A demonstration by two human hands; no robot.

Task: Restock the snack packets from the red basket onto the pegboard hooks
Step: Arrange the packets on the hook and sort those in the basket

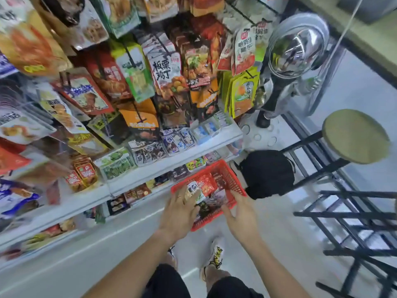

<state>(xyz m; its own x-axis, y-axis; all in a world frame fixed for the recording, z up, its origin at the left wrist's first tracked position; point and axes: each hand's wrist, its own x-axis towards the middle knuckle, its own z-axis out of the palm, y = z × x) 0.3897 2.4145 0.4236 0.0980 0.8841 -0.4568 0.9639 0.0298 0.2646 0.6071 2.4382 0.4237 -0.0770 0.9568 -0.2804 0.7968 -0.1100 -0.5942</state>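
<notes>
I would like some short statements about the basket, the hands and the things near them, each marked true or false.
1. The red basket stands on the floor. True.
2. The basket is empty. False: snack packets lie inside it.
3. Both hands reach into the basket. True: left hand, right hand.
4. A black bag lies beside the basket. True.
5. The round stool has a red seat. False: the seat is tan.
6. The left hand is hanging a packet on a hook. False: it is down at the basket.
</notes>
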